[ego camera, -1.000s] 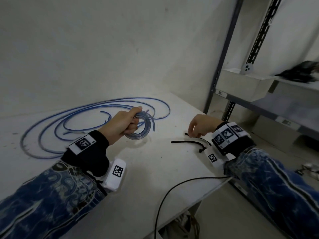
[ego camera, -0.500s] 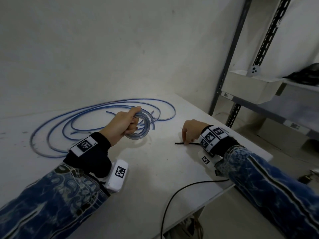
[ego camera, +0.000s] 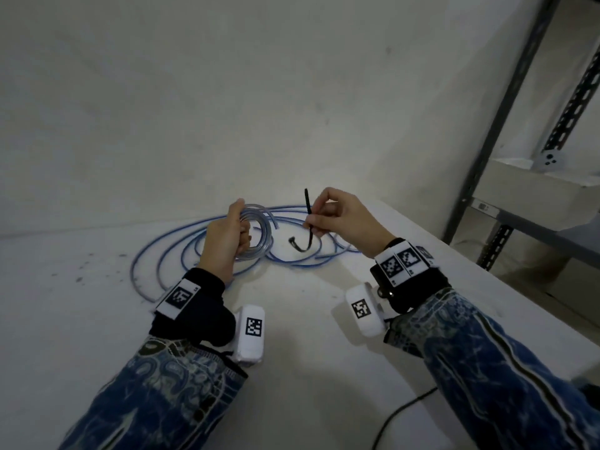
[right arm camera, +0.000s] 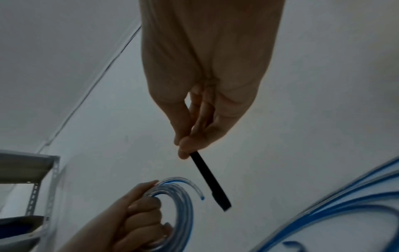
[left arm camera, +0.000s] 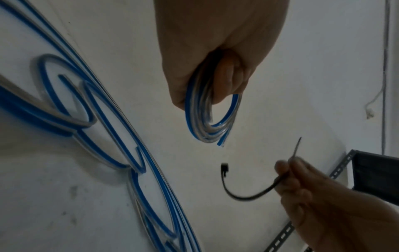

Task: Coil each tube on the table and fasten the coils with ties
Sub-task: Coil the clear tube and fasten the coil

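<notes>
My left hand [ego camera: 227,235] grips a small coil of clear tube with a blue stripe [ego camera: 259,227] and holds it up above the white table [ego camera: 292,352]. The same coil [left arm camera: 210,119] shows in the left wrist view, one loose end sticking out. My right hand [ego camera: 341,219] pinches a black cable tie [ego camera: 307,219] between thumb and fingers, a short way right of the coil. The tie [left arm camera: 244,192] curves down and its head points up. In the right wrist view the tie [right arm camera: 210,180] points toward the coil [right arm camera: 183,201]. Longer blue-striped tubes [ego camera: 181,251] lie loose on the table behind.
A wall stands close behind the table. A metal shelf rack [ego camera: 506,131] with a white box [ego camera: 532,186] stands at the right. A black cable [ego camera: 399,414] hangs over the table's near right edge. The table's right edge runs diagonally beside my right arm.
My right hand has lifted a black tie off the table and brought it up and left, near the coil. The left hand still holds the coil, raised slightly.
</notes>
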